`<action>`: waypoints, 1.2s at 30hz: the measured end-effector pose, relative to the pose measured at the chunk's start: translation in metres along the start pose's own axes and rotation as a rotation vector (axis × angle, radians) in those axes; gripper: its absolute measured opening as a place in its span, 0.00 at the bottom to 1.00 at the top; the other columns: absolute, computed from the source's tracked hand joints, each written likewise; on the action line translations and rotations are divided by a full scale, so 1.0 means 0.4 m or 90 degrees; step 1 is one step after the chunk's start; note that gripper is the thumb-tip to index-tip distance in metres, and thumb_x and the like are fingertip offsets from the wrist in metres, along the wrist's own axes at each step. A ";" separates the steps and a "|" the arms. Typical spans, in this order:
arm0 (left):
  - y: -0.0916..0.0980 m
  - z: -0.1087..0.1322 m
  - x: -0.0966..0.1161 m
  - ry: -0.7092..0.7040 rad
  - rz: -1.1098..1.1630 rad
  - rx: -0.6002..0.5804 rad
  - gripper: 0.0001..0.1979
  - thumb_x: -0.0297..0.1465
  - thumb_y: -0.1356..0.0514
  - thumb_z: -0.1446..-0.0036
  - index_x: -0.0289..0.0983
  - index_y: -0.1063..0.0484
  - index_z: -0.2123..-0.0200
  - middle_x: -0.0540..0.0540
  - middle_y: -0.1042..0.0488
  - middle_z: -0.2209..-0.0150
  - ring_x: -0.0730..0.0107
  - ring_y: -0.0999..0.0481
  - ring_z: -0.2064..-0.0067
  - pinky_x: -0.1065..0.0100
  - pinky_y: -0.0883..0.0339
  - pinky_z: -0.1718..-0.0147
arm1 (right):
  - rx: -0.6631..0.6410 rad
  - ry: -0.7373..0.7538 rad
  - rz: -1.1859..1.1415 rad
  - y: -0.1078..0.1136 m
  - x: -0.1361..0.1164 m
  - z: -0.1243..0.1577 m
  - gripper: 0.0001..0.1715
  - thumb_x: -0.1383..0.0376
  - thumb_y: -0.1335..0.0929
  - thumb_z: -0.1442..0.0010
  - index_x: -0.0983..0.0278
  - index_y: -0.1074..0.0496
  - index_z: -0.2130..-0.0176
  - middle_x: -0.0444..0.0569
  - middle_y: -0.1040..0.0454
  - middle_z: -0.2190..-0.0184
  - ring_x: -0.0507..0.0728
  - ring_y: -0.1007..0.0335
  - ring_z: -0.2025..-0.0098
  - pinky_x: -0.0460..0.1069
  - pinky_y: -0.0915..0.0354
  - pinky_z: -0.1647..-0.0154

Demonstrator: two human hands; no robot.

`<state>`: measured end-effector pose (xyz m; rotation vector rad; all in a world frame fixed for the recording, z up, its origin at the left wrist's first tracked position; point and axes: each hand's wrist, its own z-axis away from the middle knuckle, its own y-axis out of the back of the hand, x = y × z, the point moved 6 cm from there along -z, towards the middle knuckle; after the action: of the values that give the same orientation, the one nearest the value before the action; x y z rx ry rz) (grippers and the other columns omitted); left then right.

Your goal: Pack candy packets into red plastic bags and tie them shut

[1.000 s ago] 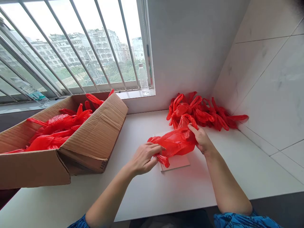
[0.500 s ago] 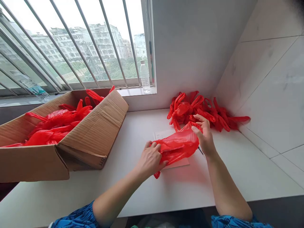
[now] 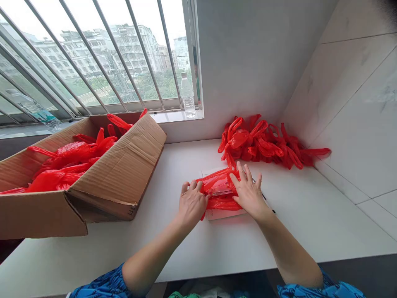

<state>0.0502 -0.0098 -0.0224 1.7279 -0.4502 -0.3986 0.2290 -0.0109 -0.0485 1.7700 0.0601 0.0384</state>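
A crumpled red plastic bag (image 3: 219,187) lies stretched between my hands over a white sheet or booklet (image 3: 228,215). My left hand (image 3: 192,203) has its fingers curled and closed on the bag's left end. At the other end, my right hand (image 3: 250,193) rests against the plastic with its fingers spread. Part of a dark pen-like stick (image 3: 269,204) shows beside my right hand, the rest hidden. Beyond the hands, a heap of knotted red plastic bags (image 3: 263,140) sits on the white table (image 3: 182,252) by the wall.
A cardboard box (image 3: 120,165) stands open on the left, holding several red bags (image 3: 74,159). On the window sill (image 3: 173,117) are an upright clear bottle (image 3: 187,96) and another bottle (image 3: 46,116) lying tilted. Tiled wall (image 3: 356,124) borders the table on the right.
The bag has come down flatter onto the white sheet. My right hand has moved left and down, its fingers now spread over the bag. My left hand stays on the left end.
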 end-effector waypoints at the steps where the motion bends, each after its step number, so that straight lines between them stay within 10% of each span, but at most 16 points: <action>1: -0.004 0.001 -0.002 0.000 -0.008 -0.007 0.17 0.34 0.43 0.37 0.37 0.27 0.78 0.42 0.26 0.53 0.57 0.30 0.52 0.48 0.45 0.44 | -0.017 -0.003 0.006 -0.005 0.003 0.001 0.51 0.66 0.22 0.52 0.59 0.41 0.34 0.65 0.66 0.26 0.78 0.64 0.28 0.81 0.54 0.41; 3: -0.013 0.005 -0.007 -0.008 -0.017 -0.008 0.03 0.32 0.36 0.46 0.39 0.24 0.68 0.40 0.30 0.44 0.51 0.32 0.47 0.45 0.47 0.42 | -0.051 -0.007 0.009 -0.012 0.006 0.005 0.55 0.66 0.22 0.53 0.58 0.45 0.32 0.63 0.69 0.26 0.79 0.62 0.28 0.81 0.51 0.43; 8: -0.010 0.010 -0.012 -0.028 -0.025 0.019 0.38 0.30 0.30 0.57 0.42 0.36 0.40 0.36 0.38 0.35 0.44 0.39 0.37 0.40 0.61 0.35 | -0.110 0.000 -0.058 -0.012 0.013 0.012 0.54 0.64 0.22 0.55 0.58 0.43 0.34 0.64 0.62 0.27 0.74 0.40 0.37 0.68 0.37 0.45; 13: 0.037 -0.016 0.037 -0.079 0.009 0.057 0.12 0.31 0.43 0.37 0.44 0.27 0.50 0.42 0.23 0.54 0.53 0.29 0.45 0.47 0.51 0.39 | -0.108 0.034 -0.161 -0.001 0.012 0.003 0.35 0.56 0.29 0.42 0.59 0.38 0.38 0.57 0.40 0.34 0.64 0.27 0.49 0.53 0.30 0.60; 18: -0.021 -0.055 0.071 -0.142 0.027 -0.098 0.13 0.24 0.48 0.37 0.39 0.24 0.63 0.45 0.23 0.69 0.62 0.25 0.67 0.57 0.39 0.58 | -0.088 0.027 -0.113 -0.005 0.015 -0.024 0.28 0.61 0.31 0.37 0.57 0.37 0.39 0.52 0.26 0.46 0.60 0.23 0.57 0.49 0.35 0.67; 25: -0.050 -0.054 0.039 -0.101 0.015 -0.053 0.30 0.28 0.39 0.44 0.40 0.38 0.38 0.37 0.32 0.39 0.56 0.24 0.54 0.59 0.39 0.58 | -0.022 -0.004 -0.101 0.008 0.033 -0.037 0.24 0.60 0.33 0.35 0.57 0.35 0.41 0.50 0.23 0.50 0.59 0.23 0.57 0.49 0.35 0.66; 32: -0.079 -0.057 0.026 -0.021 0.024 -0.110 0.16 0.44 0.39 0.40 0.35 0.28 0.61 0.40 0.25 0.61 0.54 0.25 0.60 0.59 0.39 0.62 | -0.035 0.003 -0.093 -0.023 0.026 -0.043 0.21 0.58 0.35 0.33 0.58 0.34 0.42 0.51 0.23 0.51 0.59 0.22 0.60 0.49 0.36 0.66; 36: -0.094 -0.068 0.027 -0.012 0.023 -0.080 0.21 0.45 0.38 0.41 0.35 0.28 0.53 0.37 0.25 0.57 0.51 0.25 0.56 0.56 0.37 0.58 | -0.032 -0.025 -0.104 -0.019 0.042 -0.051 0.22 0.67 0.36 0.35 0.57 0.33 0.42 0.49 0.21 0.55 0.59 0.22 0.61 0.48 0.36 0.66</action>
<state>0.0760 0.0147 -0.0544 1.5938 -0.4603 -0.4098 0.2444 0.0114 -0.0519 1.7104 0.1738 -0.1126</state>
